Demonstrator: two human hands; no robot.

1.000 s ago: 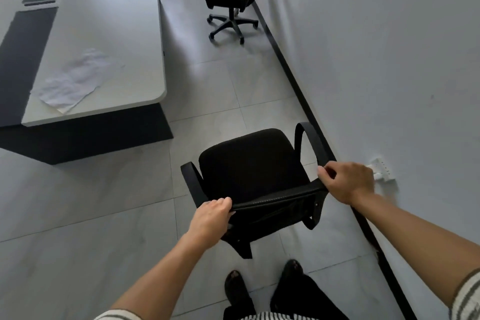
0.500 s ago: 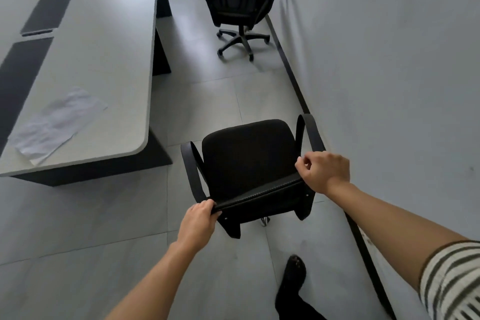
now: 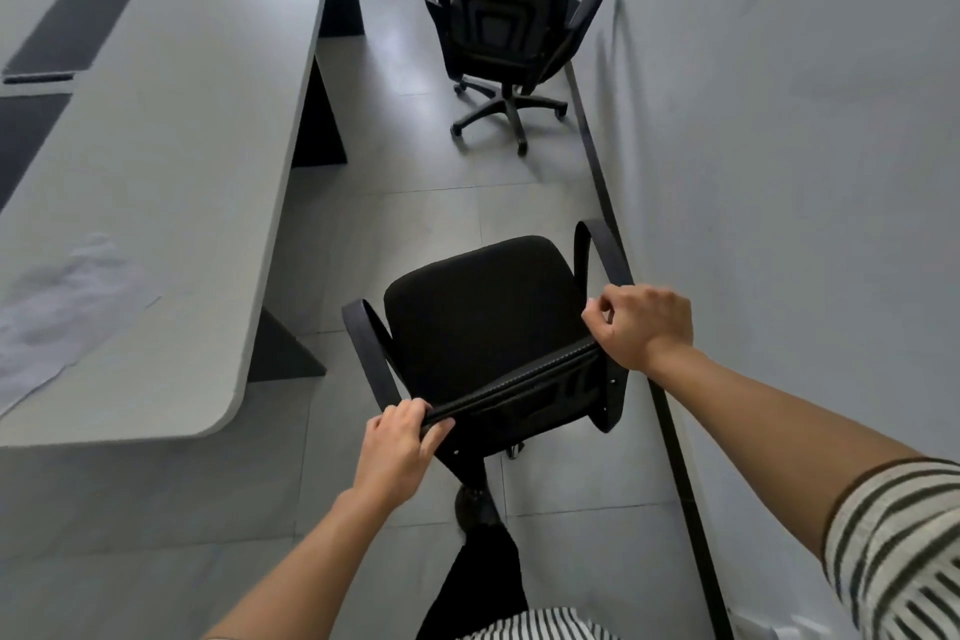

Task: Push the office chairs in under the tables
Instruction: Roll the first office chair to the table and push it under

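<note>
A black office chair [image 3: 483, 312] with curved armrests stands on the grey tiled floor in front of me, seat facing away. My left hand [image 3: 397, 447] grips the left end of its backrest top edge. My right hand [image 3: 641, 325] grips the right end of that edge. A long white table [image 3: 171, 130] with dark legs runs along the left; the chair stands to the right of its near rounded corner, out in the aisle. A second black mesh-back office chair [image 3: 506, 36] stands farther up the aisle by the wall.
A pale wall [image 3: 779, 120] with a black skirting strip [image 3: 670, 405] closes the aisle on the right, close to the chair's right armrest. A crumpled sheet of paper [image 3: 57, 312] lies on the table. My dark shoe [image 3: 475, 507] is just behind the chair.
The chair has rolled forward along the aisle with both hands on its backrest. I have walked after it, so the far chair and the table's legs look nearer.
</note>
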